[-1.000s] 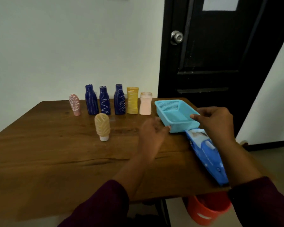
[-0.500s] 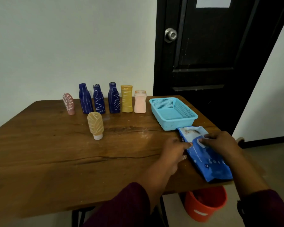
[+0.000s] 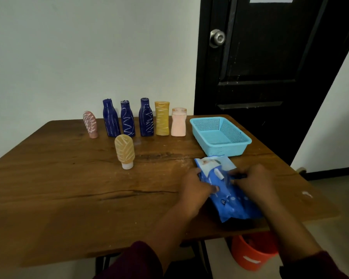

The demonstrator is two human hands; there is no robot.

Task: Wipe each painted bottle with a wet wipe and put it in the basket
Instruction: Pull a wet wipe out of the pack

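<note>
A blue wet wipe pack point(image 3: 227, 191) lies near the table's front right. My left hand point(image 3: 194, 185) holds its left side, and my right hand point(image 3: 254, 183) pinches at the flap on its top. An empty light blue basket point(image 3: 240, 140) stands just behind the pack. Several painted bottles stand in a row at the back: a pink one point(image 3: 90, 124), three dark blue ones point(image 3: 110, 120) point(image 3: 127, 119) point(image 3: 147, 117), a yellow one point(image 3: 162, 118) and a peach one point(image 3: 178, 122). A tan bottle point(image 3: 124, 151) stands cap down in front of them.
The wooden table point(image 3: 69, 188) ends close behind the bottles at a white wall. A black door point(image 3: 270, 67) stands behind the basket. An orange bucket point(image 3: 252, 252) sits on the floor under the table's front right corner.
Both hands left the basket and came back onto the wet wipe pack. The pack has shifted left, further onto the table, and my right hand now works at its flap.
</note>
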